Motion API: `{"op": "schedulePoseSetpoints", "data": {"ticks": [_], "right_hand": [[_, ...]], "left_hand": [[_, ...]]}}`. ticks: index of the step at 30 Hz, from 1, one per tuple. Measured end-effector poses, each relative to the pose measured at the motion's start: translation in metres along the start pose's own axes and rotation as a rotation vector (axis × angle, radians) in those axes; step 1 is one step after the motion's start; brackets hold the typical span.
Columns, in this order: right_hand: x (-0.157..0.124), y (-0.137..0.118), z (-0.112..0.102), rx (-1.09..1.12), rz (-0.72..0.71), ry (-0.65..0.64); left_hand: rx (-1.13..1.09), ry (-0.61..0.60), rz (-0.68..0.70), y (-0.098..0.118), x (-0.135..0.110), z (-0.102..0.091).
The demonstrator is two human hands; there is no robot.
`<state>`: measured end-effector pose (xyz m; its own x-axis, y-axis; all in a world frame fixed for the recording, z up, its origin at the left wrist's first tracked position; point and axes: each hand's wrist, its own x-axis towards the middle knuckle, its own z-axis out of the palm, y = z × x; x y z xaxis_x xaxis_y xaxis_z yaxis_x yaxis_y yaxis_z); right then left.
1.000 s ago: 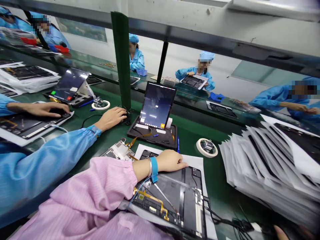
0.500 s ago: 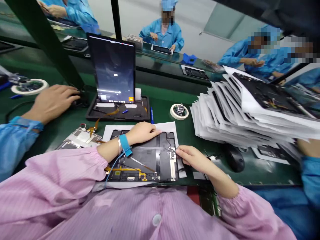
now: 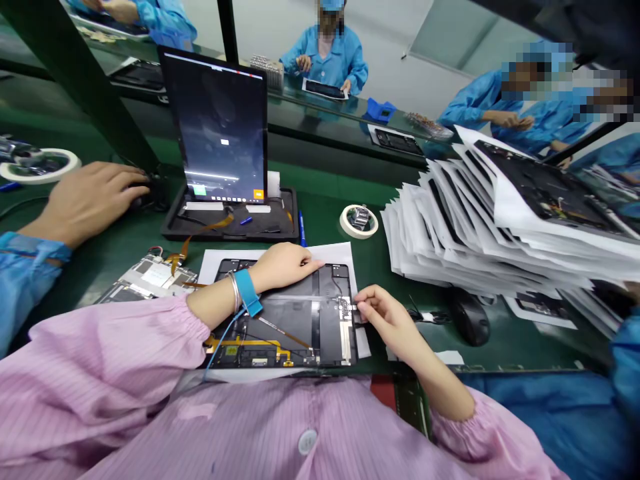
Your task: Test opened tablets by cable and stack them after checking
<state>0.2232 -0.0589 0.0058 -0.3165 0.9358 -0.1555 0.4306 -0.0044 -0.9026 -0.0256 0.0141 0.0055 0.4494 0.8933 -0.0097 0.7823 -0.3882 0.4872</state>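
Observation:
An opened tablet [image 3: 293, 313], its inner parts and orange ribbon cable showing, lies on a white sheet [image 3: 345, 257] in front of me. My left hand [image 3: 286, 265] rests flat across its upper part, fingers stretched toward the right and nothing held. A blue band [image 3: 247, 293] with a thin cord circles that wrist. At the tablet's right edge, my right hand [image 3: 389, 319] pinches a small silver-tipped cable plug [image 3: 354, 307] between thumb and finger. Its tip meets the edge beside a small circuit board [image 3: 344, 307]; how deep it sits, I cannot tell.
A lit screen [image 3: 220, 127] stands in a black tray [image 3: 230, 230] behind the tablet. Tape rolls [image 3: 359, 221], a mouse [image 3: 469, 316] and a tall stack of sheeted panels [image 3: 450, 227] lie rightward. A co-worker's hand [image 3: 95, 200] covers another mouse at left. Several co-workers sit beyond.
My right fingers have drawn slightly back from the tablet's edge and curled more, exposing the silver plug tip. My left hand stays on the tablet. The view has shifted a little.

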Motion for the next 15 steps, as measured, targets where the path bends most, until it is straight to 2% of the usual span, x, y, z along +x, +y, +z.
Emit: {"op": "schedulePoseSetpoints", "data": {"ticks": [3,8,11,13,14,15], "right_hand": [[0.000,0.004,0.002,-0.074,-0.023,-0.013],[-0.011,-0.006,0.019,-0.654,-0.164,0.140],[-0.012,-0.010,0.029,-0.790,-0.222,0.157],[-0.014,-0.009,0.021,-0.775,-0.234,0.155],[-0.016,-0.007,0.010,-0.767,-0.244,0.224],[-0.021,-0.004,-0.006,-0.770,-0.258,0.364]], "left_hand": [[-0.001,0.006,-0.001,-0.001,0.000,0.001],[-0.004,0.005,-0.010,-0.002,0.001,0.001],[0.000,-0.003,-0.009,-0.002,0.002,0.001],[0.003,0.000,-0.008,-0.003,0.002,0.001],[0.005,0.005,-0.007,-0.002,0.002,0.001],[0.009,0.012,-0.007,-0.002,0.002,0.001]]}}
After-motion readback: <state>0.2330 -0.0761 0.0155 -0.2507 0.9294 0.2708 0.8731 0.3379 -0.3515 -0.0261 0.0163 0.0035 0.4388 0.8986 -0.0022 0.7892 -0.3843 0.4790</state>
